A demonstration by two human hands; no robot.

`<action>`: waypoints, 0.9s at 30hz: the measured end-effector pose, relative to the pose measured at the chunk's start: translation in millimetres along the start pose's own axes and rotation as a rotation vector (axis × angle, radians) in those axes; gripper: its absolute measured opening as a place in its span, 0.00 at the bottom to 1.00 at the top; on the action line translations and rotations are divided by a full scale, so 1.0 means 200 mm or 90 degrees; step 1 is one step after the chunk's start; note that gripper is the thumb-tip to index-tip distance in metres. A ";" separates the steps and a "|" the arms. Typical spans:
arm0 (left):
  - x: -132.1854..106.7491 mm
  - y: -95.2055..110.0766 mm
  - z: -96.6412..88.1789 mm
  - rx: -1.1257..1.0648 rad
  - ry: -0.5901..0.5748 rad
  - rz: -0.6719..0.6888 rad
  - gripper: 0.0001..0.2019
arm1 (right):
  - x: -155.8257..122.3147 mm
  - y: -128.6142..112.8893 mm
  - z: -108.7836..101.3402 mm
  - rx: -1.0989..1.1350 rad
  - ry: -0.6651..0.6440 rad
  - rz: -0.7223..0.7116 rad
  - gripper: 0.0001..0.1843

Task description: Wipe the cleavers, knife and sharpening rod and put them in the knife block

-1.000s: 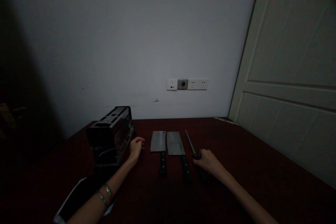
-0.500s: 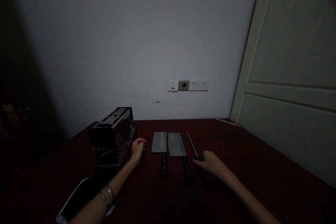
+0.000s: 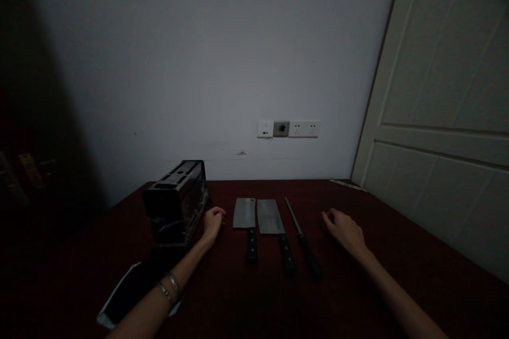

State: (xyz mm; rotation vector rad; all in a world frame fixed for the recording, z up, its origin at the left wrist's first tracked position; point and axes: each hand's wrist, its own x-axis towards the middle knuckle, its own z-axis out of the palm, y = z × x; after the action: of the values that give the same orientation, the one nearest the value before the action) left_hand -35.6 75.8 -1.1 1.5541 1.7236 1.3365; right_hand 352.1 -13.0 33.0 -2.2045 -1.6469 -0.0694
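Note:
My left hand [image 3: 213,222] rests on the table beside the black knife block [image 3: 175,212], its fingers curled in with nothing in them. Right of it lies a cleaver [image 3: 244,213] with a hole in its blade corner and a black riveted handle. A second, wider-bladed cleaver [image 3: 271,217] is next to it, also with a black handle. Then comes a sharpening steel [image 3: 302,238], its thin rod pointing to the wall. Apart from the steel, on its right, my right hand [image 3: 344,230] is over the table, loosely bent, thumb and fingers slightly apart, holding nothing.
The dark red table [image 3: 254,302] meets a pale wall with sockets [image 3: 304,128]. A panelled door [image 3: 433,169] stands at the right. A dark flat piece with a light edge [image 3: 131,291] lies under my left forearm. The light is dim.
My right hand has let go of the sharpening steel's handle and moved right, away from it. The steel stays lying on the table. My left hand keeps its place by the block.

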 end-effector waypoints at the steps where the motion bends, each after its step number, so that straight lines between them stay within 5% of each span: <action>1: 0.00 0.00 0.00 0.032 -0.003 0.014 0.11 | 0.02 0.03 0.04 -0.024 0.016 -0.019 0.23; 8: -0.05 0.01 0.02 0.289 -0.043 0.084 0.18 | 0.05 0.12 0.22 -0.111 -0.035 -0.017 0.27; 16: -0.09 0.04 0.02 0.456 -0.098 0.104 0.22 | 0.07 0.16 0.24 -0.108 -0.057 -0.029 0.28; 27: -0.09 0.04 0.02 0.500 -0.126 0.109 0.25 | 0.06 0.16 0.25 -0.116 -0.059 -0.029 0.27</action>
State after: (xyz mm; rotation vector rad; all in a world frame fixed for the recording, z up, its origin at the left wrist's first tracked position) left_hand -24.6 59.6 -0.3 2.1895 2.1472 0.5305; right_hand 376.2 7.7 -19.1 -2.3359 -1.8062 -0.1362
